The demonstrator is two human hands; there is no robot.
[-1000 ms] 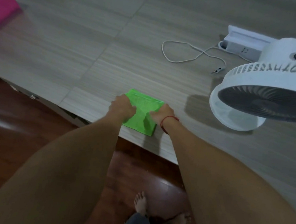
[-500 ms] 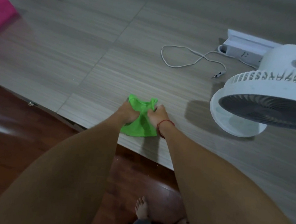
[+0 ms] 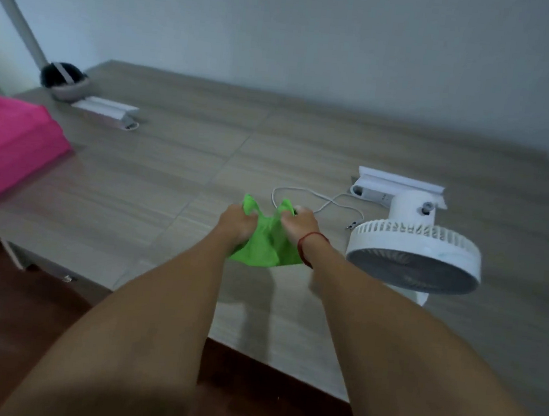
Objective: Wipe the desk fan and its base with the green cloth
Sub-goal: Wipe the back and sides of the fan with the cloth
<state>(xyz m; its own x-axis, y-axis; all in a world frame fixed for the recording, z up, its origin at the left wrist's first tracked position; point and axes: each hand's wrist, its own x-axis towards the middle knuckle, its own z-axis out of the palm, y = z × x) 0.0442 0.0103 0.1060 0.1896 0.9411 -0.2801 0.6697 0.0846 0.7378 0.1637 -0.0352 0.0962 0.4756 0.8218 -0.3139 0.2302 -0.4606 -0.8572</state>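
Both grips closed on green cloth (image 3: 267,244) (bunched, lifted off desk (image 3: 168,176)) — fan (image 3: 413,256) beside.

Counted on the wood-grain desk (image 3: 132,193): one white round desk fan (image 3: 413,256), one crumpled green cloth (image 3: 264,247), two white power strips (image 3: 400,189), one pink fabric bundle (image 3: 5,145).

**Green cloth held up over the tabletop**

Both hands have the green cloth (image 3: 267,244) bunched between them, left hand (image 3: 237,224) and right hand (image 3: 300,225) each closed in a grip on an upper corner, the rest hanging above the wood-grain tabletop (image 3: 152,195). Just right of them stands the white desk fan (image 3: 413,256), face tilted downward. A white cable (image 3: 321,204) loops behind. A pink bag (image 3: 5,145) sits far left.
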